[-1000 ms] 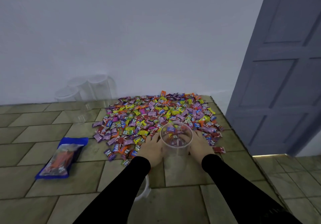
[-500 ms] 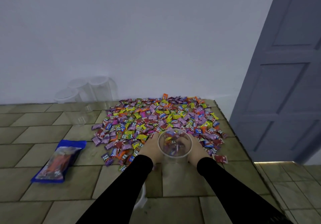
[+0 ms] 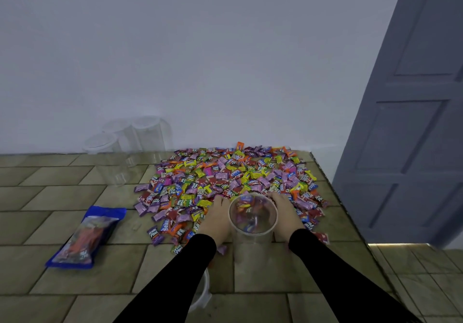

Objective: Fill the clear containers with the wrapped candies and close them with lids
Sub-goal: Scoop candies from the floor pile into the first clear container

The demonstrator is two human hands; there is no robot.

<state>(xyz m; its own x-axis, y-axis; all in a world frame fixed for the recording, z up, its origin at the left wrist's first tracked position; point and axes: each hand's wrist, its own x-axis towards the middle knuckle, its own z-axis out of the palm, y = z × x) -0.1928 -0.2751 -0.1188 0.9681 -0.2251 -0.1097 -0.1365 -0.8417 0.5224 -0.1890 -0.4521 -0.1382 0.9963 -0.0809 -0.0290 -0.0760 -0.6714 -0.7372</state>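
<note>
Head view: hands [image 3: 253, 218] clamped as before around clear container [image 3: 253, 225], now nearer candy pile [image 3: 225, 179].

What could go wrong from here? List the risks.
1. The clear round plastic container stands amid the pile of colourful wrapped candies; scooping by the left hand and right hand flanking it might tip it.
2. Candies lie near the tiled counter's right edge and could fall.
</note>
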